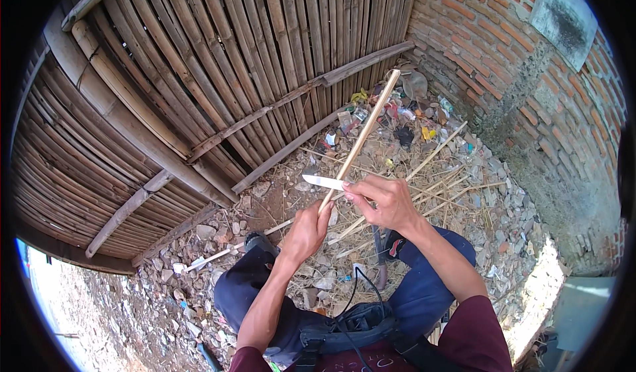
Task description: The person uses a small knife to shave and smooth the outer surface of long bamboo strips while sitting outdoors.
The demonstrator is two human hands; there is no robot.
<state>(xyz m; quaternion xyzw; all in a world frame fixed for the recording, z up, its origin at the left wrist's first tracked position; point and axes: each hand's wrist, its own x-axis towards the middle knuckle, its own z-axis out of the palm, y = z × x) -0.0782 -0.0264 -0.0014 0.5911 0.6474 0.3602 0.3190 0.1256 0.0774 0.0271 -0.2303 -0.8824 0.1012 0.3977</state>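
Note:
My left hand (pixel 306 233) is closed around the lower end of a long pale bamboo strip (pixel 368 127), which slants up and away to the right. In my right hand (pixel 387 203) is a knife (pixel 322 182) with a short light blade pointing left. The blade lies across the strip, a little above my left fingers. My right fingers wrap the knife's handle and hide most of it. Whether the edge bites into the bamboo I cannot tell.
Several cut bamboo strips (pixel 437 151) lie on rubble and dry shavings ahead of my knees. A bamboo slat fence (pixel 265 47) rises at the left, a brick wall (pixel 477 47) at the right. Litter (pixel 405 135) fills their corner. A dark curved bar (pixel 380 258) stands between my feet.

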